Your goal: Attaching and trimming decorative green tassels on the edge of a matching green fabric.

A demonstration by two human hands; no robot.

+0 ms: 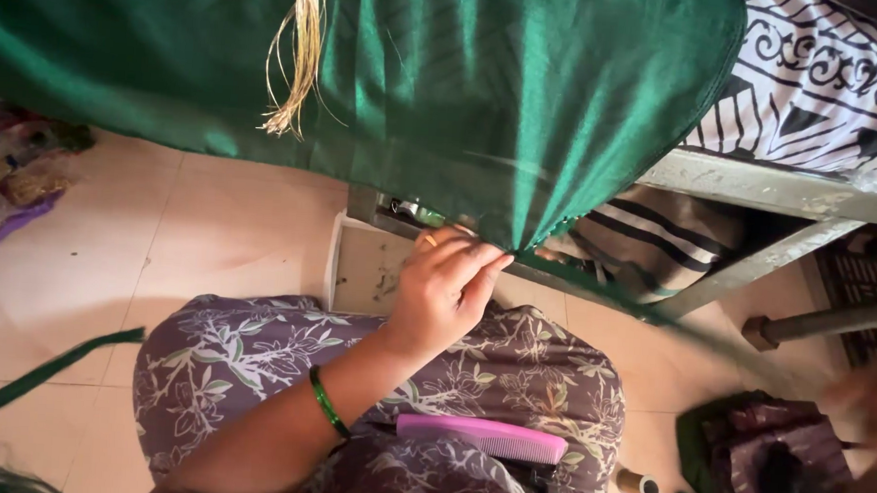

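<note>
Head view, left hand [443, 289] pinching green cloth [487, 89] edge, fingers closed, right hand [876, 399] blurred, grip unclear, pink comb [483, 438] on lap

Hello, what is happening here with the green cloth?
A person sits on the floor and pinches the edge of a green cloth with the left hand. The cloth hangs from above, with a golden tassel on it. A pink comb lies on the lap. The right hand is a blur at the right edge, so what it holds cannot be told.
</note>
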